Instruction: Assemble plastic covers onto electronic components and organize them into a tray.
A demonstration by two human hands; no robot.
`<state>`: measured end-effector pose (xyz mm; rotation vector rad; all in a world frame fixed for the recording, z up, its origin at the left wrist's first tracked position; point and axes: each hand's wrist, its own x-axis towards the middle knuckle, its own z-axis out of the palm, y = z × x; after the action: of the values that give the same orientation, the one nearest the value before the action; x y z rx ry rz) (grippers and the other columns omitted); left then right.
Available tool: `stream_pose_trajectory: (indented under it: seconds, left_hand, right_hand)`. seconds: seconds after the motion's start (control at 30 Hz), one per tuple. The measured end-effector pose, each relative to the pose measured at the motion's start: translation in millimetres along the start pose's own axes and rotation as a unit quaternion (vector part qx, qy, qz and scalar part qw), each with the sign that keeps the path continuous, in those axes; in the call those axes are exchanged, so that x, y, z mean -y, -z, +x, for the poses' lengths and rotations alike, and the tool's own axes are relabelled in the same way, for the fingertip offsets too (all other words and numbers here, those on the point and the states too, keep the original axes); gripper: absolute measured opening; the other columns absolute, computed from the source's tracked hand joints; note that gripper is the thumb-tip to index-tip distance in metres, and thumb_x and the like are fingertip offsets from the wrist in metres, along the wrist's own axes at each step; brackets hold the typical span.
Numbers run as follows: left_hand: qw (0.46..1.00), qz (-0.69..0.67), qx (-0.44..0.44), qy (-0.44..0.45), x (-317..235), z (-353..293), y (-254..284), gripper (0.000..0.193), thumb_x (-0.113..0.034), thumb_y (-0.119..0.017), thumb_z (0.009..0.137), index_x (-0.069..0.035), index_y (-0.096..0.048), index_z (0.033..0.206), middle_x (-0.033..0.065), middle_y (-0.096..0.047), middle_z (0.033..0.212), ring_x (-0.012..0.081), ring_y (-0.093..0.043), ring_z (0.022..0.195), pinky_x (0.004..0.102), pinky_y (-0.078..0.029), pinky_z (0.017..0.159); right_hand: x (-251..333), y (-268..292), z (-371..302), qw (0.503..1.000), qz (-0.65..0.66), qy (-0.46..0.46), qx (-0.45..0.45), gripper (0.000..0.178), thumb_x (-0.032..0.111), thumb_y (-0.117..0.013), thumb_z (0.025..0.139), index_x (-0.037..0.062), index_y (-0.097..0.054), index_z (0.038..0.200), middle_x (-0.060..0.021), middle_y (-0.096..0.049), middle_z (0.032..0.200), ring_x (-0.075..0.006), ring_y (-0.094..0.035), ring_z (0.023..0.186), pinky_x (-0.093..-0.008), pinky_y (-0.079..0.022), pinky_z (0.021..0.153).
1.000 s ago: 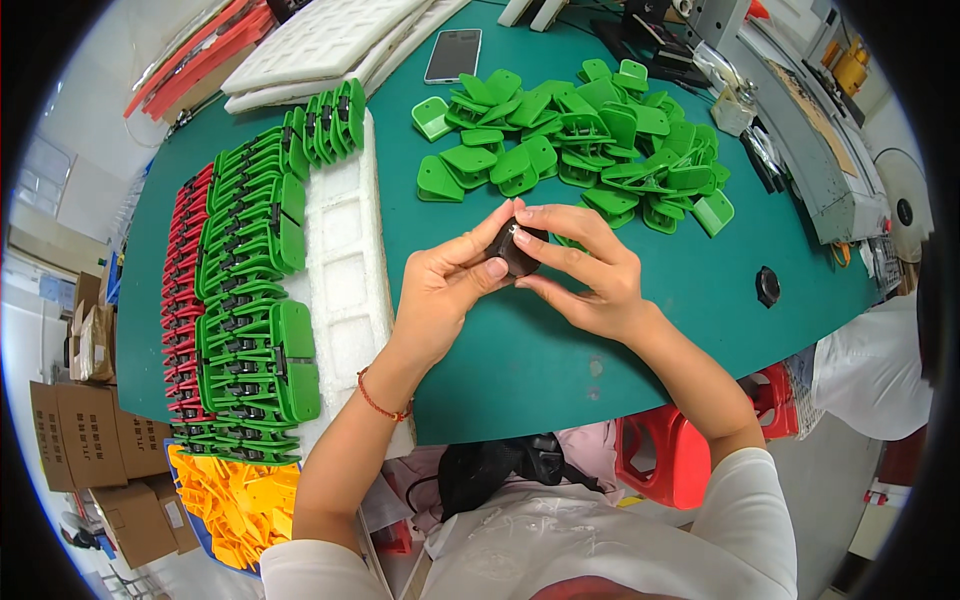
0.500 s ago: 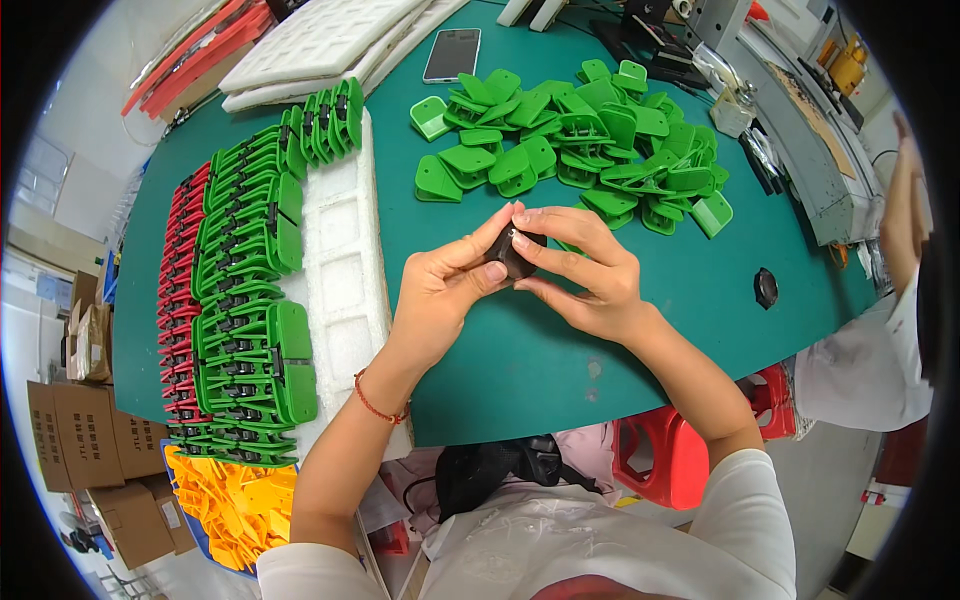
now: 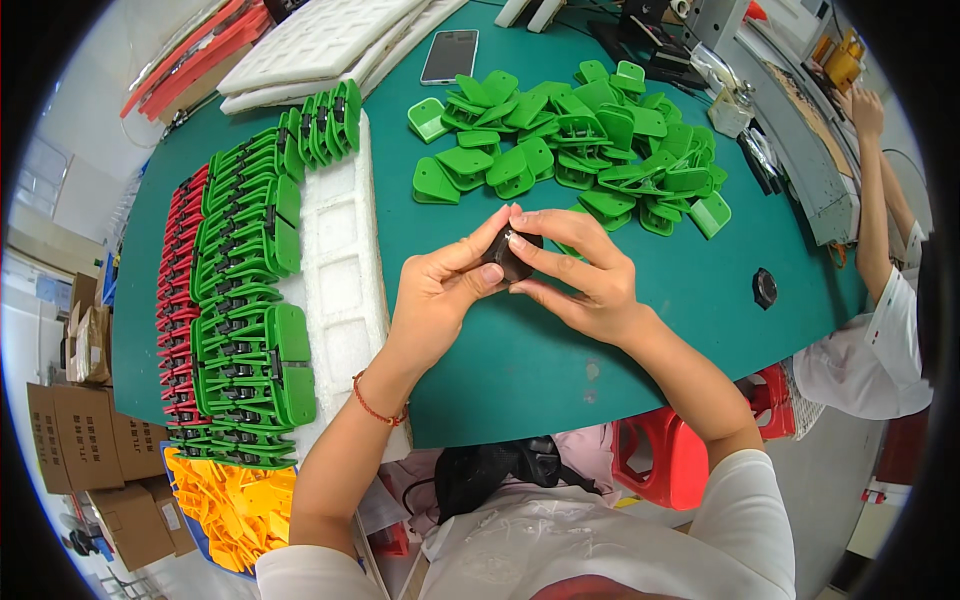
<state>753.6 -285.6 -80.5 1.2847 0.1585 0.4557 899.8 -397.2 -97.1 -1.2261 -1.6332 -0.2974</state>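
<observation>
Over the middle of the green table, a small dark black part (image 3: 512, 262) is pinched between the fingertips of both hands. My left hand (image 3: 440, 285) grips it from the left, thumb and forefinger closed on it. From the right, the fingers and thumb of my right hand (image 3: 592, 280) press against its top and side. Fingers cover much of the part, so its exact kind cannot be made out. Beyond my hands lies a loose heap of green plastic clip pieces (image 3: 610, 135). A similar-sized black faceted part (image 3: 764, 288) rests alone on the table to the right.
Rows of green clips (image 3: 245, 240) and red clips (image 3: 180, 300) with black parts stand at left, beside a white foam tray (image 3: 345, 265). A phone (image 3: 450, 57) lies at the back. Yellow pieces (image 3: 240, 505) fill a blue bin. A co-worker's arm (image 3: 872, 210) reaches toward equipment at right.
The co-worker's arms at the far right have come further into view over the equipment. My hands keep nearly the same grip on the black part.
</observation>
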Motion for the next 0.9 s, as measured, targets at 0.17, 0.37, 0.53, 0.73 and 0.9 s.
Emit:
stream_pose_trajectory:
  seconds: [0.17,0.37,0.53,0.73,0.9]
  left_hand:
    - [1.0,0.009,0.001,-0.002,-0.5,0.3,-0.3,0.043,0.004,-0.05,0.088,-0.005,-0.045,0.13,0.0072,-0.052,0.127,0.0121,-0.054,0.104,0.0284,-0.048,0.09]
    - [1.0,0.016,0.001,-0.002,-0.7,0.0,0.3,0.043,0.005,-0.049,0.087,-0.004,-0.046,0.129,0.0074,-0.052,0.127,0.0122,-0.053,0.104,0.0281,-0.047,0.09]
    - [1.0,0.022,0.001,-0.004,-0.1,0.2,0.8,0.044,0.006,-0.05,0.087,-0.004,-0.046,0.129,0.0074,-0.052,0.127,0.012,-0.053,0.104,0.0278,-0.047,0.09]
    - [0.999,0.038,0.005,-0.01,-0.5,-0.4,1.3,0.044,0.006,-0.049,0.087,-0.005,-0.047,0.129,0.0075,-0.052,0.126,0.012,-0.053,0.104,0.0279,-0.047,0.09]
    - [0.999,0.038,0.007,-0.01,-0.4,0.0,1.6,0.043,0.006,-0.049,0.087,-0.004,-0.046,0.129,0.0078,-0.053,0.126,0.0123,-0.054,0.104,0.0286,-0.047,0.091]
  right_hand:
    - [-1.4,0.4,-0.7,1.0,-0.005,0.007,0.006,0.048,0.005,-0.076,0.059,0.004,-0.064,0.105,-0.0114,-0.059,0.113,-0.0289,-0.058,0.1,-0.0366,-0.049,0.083]
    - [-1.2,0.3,-0.1,1.0,-0.007,0.013,0.004,0.047,0.005,-0.076,0.059,0.0035,-0.064,0.104,-0.0112,-0.059,0.113,-0.029,-0.058,0.099,-0.0362,-0.049,0.083]
    - [-1.8,0.4,-0.4,1.0,-0.006,0.015,0.005,0.047,0.005,-0.076,0.06,0.0033,-0.064,0.105,-0.0114,-0.059,0.113,-0.0291,-0.058,0.099,-0.0362,-0.049,0.083]
    - [-1.2,0.1,-0.7,1.0,-0.009,0.014,0.006,0.047,0.006,-0.076,0.06,0.0034,-0.064,0.105,-0.0115,-0.059,0.113,-0.0294,-0.058,0.099,-0.0363,-0.049,0.082]
    - [-1.8,-0.7,-2.3,1.0,-0.02,0.016,0.002,0.047,0.009,-0.076,0.06,0.0049,-0.064,0.105,-0.0104,-0.059,0.113,-0.0286,-0.058,0.098,-0.0365,-0.049,0.082]
